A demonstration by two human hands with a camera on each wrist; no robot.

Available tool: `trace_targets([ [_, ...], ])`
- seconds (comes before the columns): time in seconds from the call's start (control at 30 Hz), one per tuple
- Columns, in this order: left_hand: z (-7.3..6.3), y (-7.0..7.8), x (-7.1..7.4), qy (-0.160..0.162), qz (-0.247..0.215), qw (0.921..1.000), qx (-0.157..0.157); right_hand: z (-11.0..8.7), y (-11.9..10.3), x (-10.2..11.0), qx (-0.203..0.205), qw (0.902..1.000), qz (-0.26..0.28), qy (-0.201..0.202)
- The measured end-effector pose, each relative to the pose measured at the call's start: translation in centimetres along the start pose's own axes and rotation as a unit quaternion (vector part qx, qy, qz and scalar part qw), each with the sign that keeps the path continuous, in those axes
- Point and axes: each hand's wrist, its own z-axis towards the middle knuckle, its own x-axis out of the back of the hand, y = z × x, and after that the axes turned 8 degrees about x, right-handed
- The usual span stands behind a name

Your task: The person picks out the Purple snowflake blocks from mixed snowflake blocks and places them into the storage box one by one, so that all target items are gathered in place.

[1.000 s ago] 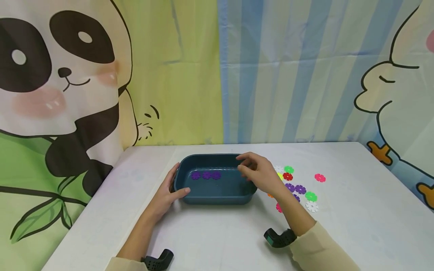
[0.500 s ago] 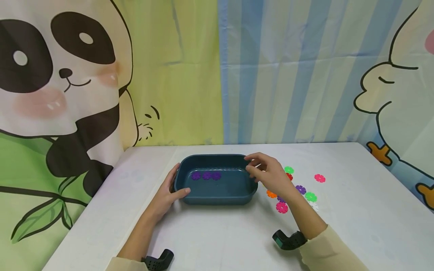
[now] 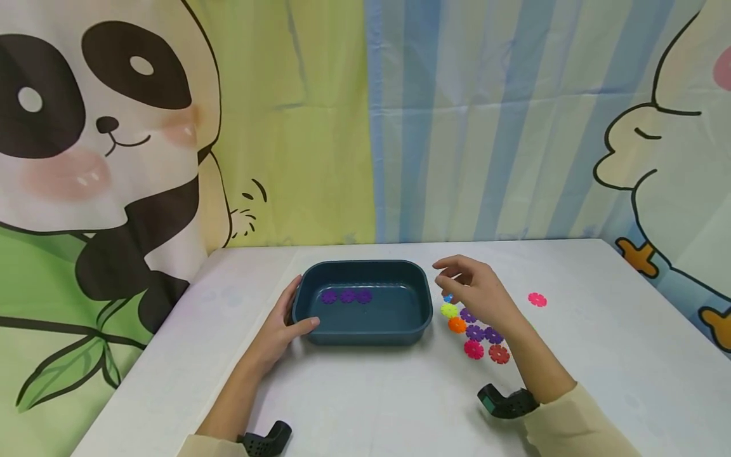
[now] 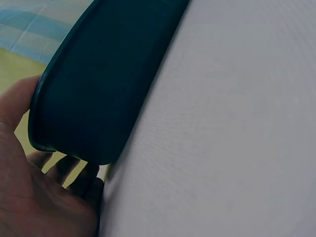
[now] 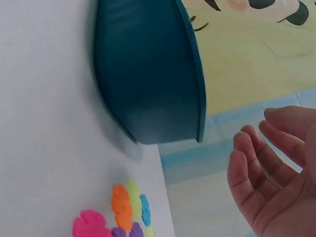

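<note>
Head view: empty right hand (image 3: 478, 293) has cleared the tray (image 3: 365, 337); left hand (image 3: 276, 325) grips it. Three purple pieces (image 3: 348, 296) lie inside, more pieces (image 3: 473, 350) outside.

Basin (image 3: 365, 322): appears to be moulded plastic; smooth walls, low sheen, soft highlights inside along the base of the far wall.
Flower discs (image 3: 473, 349): plastic in appearance; mainly matt faces.
Worktop (image 3: 365, 400): matt, fine-grained surface; cloth or coated sheet, cannot be determined.
Backdrop (image 3: 320, 158): thin printed cloth; creased, faint sheen.
Sleeves (image 3: 577, 422): matt cloth, softly wrinkled.
Wrist units (image 3: 508, 403): hard plastic in appearance; mostly matt.
</note>
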Motion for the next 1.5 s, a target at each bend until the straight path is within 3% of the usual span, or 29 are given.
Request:
trace_targets([
  [0.23, 0.1, 0.0, 0.1, 0.001, 0.002, 1.0000, 0.001, -0.3, 0.4, 2.1, -0.001, 0.9989, -0.011, -0.046],
  [0.57, 0.1, 0.0, 0.1, 0.002, 0.003, 1.0000, 0.005, -0.7, 2.5, 4.4, -0.015, 0.9934, 0.013, -0.113],
  [1.1, 0.1, 0.2, 0.1, 0.001, 0.006, 1.0000, 0.001, -2.5, 7.0, 8.9, -0.098, 0.9840, 0.008, -0.148],
  [1.5, 0.0, 0.2, 0.0, -0.001, 0.006, 1.0000, -0.001, -3.2, 9.7, 9.1, -0.153, 0.9719, -0.009, -0.179],
])
